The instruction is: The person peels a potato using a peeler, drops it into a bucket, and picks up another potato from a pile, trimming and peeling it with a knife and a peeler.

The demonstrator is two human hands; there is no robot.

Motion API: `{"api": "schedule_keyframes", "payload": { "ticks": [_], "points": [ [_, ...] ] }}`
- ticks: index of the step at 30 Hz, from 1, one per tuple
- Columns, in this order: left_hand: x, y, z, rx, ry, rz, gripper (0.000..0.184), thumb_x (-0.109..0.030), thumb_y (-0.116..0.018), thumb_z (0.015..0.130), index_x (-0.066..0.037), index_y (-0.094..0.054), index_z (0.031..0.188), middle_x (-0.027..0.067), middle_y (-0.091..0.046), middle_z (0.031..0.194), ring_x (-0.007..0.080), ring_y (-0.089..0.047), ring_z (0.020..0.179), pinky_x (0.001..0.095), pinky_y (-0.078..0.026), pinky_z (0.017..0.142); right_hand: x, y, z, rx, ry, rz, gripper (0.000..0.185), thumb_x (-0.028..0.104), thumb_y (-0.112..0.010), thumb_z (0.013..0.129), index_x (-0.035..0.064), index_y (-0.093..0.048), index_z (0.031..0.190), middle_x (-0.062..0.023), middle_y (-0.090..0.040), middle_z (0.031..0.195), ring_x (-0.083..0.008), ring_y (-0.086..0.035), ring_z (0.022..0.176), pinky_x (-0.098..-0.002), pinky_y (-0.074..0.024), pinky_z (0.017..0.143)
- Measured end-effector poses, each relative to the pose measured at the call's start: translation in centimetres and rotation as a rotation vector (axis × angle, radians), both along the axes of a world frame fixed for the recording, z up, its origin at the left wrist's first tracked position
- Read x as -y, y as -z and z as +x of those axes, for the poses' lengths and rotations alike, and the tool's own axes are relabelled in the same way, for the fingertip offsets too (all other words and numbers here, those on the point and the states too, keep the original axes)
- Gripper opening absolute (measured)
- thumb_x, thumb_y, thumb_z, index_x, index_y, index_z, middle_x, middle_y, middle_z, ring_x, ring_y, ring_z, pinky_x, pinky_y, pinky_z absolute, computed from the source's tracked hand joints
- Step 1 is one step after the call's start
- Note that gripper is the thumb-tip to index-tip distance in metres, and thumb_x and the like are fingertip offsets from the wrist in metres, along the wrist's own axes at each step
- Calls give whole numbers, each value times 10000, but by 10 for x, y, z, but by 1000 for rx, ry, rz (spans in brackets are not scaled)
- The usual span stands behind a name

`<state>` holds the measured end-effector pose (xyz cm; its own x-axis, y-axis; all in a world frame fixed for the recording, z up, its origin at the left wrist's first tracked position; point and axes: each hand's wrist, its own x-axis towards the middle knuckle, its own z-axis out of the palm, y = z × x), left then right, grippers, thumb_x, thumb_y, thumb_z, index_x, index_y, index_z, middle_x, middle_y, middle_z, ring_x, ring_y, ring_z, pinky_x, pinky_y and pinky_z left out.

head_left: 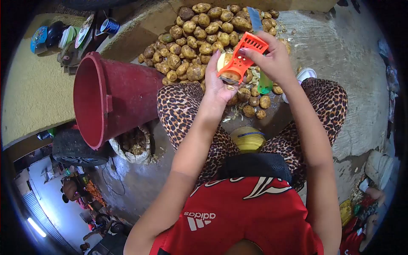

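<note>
My left hand (217, 85) is closed around a potato (222, 62) whose visible top is pale and peeled. My right hand (275, 58) grips an orange plastic peeler (239, 63), thumb on its slotted body. The peeler's bladed end lies against the potato, with a strip of peel by it. A knife with a grey blade (255, 19) and green handle (265, 83) shows above and below my right hand; whether that hand holds it too, I cannot tell. Beyond both hands is a large heap of unpeeled potatoes (193, 40).
A large red bucket (123, 100) lies tipped toward me on the left, beside a white sack (131, 148). Peel scraps (231, 114) litter the floor between my knees, near a yellow container (248, 140). Other people (70, 189) appear at lower left and lower right.
</note>
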<state>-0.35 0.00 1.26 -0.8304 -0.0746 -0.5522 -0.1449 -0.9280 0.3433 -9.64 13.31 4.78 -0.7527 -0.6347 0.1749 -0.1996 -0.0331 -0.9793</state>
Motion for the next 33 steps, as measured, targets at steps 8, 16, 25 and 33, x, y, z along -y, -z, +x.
{"api": "schedule_keyframes", "payload": {
  "ticks": [8,16,25,33],
  "points": [
    [-1,0,-3,-18,65,28,346,-359,-441,820,-88,-558,1000,73,-615,859,208,-605,675,372,-503,488,3,-6,-6,112,61,-68,271,168,-688,734,8,-575,921,-38,-616,757,-79,-580,682,-230,-479,598],
    [0,1,7,-28,219,-18,278,-337,-459,744,-88,-545,834,185,-570,806,328,-525,604,369,-474,457,-14,-19,-27,129,135,11,310,134,-649,773,-13,-543,1023,-57,-628,851,-104,-604,742,-236,-495,632],
    [-3,-2,1,-20,93,-117,247,-266,-461,760,-69,-554,876,87,-595,793,212,-587,624,388,-529,557,-4,-4,-10,127,63,-37,277,150,-651,775,8,-549,991,-57,-629,816,-107,-611,702,-216,-492,558],
    [-3,-2,1,-76,120,-167,264,-256,-477,735,-49,-536,889,127,-585,849,270,-595,716,408,-531,597,-8,-24,-13,355,81,-105,213,130,-688,728,15,-575,868,-42,-610,690,-91,-577,530,-206,-470,434]
  ]
}}
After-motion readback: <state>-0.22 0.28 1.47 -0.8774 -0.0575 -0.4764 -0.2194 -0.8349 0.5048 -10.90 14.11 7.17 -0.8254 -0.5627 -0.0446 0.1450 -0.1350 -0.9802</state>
